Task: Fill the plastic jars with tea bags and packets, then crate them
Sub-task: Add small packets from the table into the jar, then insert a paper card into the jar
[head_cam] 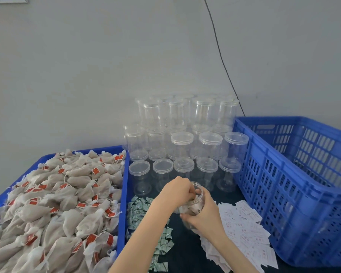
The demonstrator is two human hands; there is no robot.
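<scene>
My right hand [202, 214] grips an open clear plastic jar [193, 206] at the table's middle, tilted toward me, with tea bags inside. My left hand [177, 191] has its fingertips curled into the jar's mouth, pinching a tea bag there. A blue tray [124, 194] on the left is heaped with beige tea bags [53, 209] bearing red tags. Small green packets [146, 219] lie scattered under my left forearm. White packets [242, 229] are spread to the right of the jar. A large blue crate [295, 194] stands at the right.
Several lidded empty clear jars [183, 144] are stacked in rows behind the hands, against a grey wall. A black cable [220, 56] runs down the wall toward the crate. The table surface is dark.
</scene>
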